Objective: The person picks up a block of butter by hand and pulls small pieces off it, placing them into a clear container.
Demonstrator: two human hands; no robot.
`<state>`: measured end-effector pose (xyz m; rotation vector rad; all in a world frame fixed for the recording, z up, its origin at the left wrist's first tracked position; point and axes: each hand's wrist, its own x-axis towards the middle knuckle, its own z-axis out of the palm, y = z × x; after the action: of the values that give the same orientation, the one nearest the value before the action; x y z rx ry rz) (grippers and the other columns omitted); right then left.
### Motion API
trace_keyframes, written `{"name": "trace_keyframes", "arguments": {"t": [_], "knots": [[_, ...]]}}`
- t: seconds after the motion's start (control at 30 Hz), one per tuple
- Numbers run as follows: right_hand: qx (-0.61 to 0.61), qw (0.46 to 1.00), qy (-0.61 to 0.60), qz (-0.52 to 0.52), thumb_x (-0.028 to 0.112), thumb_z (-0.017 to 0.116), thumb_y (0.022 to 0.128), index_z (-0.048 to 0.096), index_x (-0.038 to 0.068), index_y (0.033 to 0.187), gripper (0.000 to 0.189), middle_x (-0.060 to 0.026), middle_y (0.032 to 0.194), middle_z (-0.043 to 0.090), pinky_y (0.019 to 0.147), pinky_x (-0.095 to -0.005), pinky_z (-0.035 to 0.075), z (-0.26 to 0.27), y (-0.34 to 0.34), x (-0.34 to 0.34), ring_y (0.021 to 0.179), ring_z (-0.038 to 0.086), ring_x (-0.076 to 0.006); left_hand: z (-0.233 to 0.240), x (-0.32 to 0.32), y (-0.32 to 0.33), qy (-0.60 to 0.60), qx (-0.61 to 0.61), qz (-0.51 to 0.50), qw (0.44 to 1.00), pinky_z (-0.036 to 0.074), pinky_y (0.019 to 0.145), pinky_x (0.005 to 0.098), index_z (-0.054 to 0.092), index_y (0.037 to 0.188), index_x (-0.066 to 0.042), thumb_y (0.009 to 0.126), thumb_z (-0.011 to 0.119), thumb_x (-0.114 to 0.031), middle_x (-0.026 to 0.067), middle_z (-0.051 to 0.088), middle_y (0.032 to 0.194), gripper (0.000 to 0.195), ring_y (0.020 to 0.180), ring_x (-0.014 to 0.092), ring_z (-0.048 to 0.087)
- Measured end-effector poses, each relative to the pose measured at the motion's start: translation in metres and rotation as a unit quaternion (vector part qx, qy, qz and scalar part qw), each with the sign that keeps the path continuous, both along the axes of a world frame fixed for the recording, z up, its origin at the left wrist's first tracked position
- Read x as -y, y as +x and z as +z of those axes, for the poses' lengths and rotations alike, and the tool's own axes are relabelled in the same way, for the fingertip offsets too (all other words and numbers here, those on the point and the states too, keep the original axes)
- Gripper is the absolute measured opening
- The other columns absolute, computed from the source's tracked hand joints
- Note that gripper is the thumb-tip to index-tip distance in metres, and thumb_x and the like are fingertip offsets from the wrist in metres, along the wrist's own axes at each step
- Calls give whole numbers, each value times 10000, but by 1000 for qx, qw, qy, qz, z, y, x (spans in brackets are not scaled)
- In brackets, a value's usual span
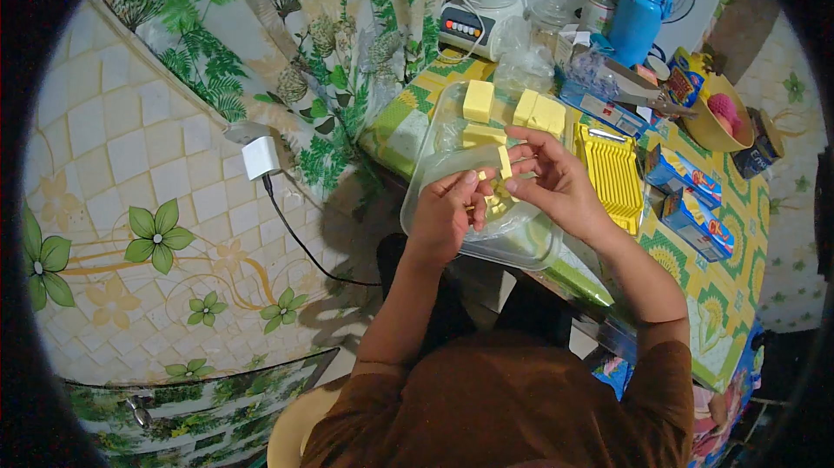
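Note:
My right hand [554, 181] pinches a pale yellow stick [504, 162], apparently cheese, between thumb and fingers. Close beside it, my left hand [449, 207] holds a small piece [482, 176] of the same stuff at its fingertips. Below both hands, small cut pieces [498, 206] lie in clear plastic, partly hidden by the fingers. The plastic rests in a clear plastic tray [412, 198]. Toward the tray's far side are a whole yellow block [479, 101], several blocks side by side [539, 112] and a lower block [483, 136].
Right of the tray lies a yellow ridged slicer [609, 175], with two blue boxes [684, 175] beyond it. A blender [482, 18], blue bottle [638, 15] and yellow bowl [720, 116] stand farther back. A white charger [260, 159] with a black cable is at the left.

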<state>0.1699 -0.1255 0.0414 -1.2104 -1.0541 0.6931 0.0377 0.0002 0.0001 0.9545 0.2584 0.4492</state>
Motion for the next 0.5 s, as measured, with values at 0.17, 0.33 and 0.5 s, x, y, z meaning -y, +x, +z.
{"name": "trace_keyframes", "arguments": {"t": [0.17, 0.33, 0.5], "knots": [[-11, 1000, 15, -6, 11, 638, 816, 526, 76, 1229, 433, -36, 1059, 530, 789, -237, 455, -6, 0, -2, 916, 538, -108, 4, 4, 1, 8, -18, 4, 1000, 371, 492, 222, 623, 1038, 23, 931, 517, -214, 30, 556, 824, 281, 570, 88, 460], [205, 976, -17, -77, 31, 653, 809, 649, 64, 1056, 249, -79, 1065, 533, 745, -263, 479, 0, -3, 3, 921, 556, -146, 5, 8, 2, 39, -26, 11, 999, 361, 489, 219, 633, 996, 25, 932, 518, -222, 22, 542, 732, 280, 544, 80, 445], [297, 949, -34, -101, 50, 677, 796, 675, 47, 1006, 210, -99, 1064, 539, 727, -274, 485, 0, -7, 4, 902, 579, -179, 6, 10, 1, 112, -52, 27, 992, 351, 485, 219, 645, 918, 11, 933, 526, -254, -6, 489, 586, 291, 517, 64, 427]]}}
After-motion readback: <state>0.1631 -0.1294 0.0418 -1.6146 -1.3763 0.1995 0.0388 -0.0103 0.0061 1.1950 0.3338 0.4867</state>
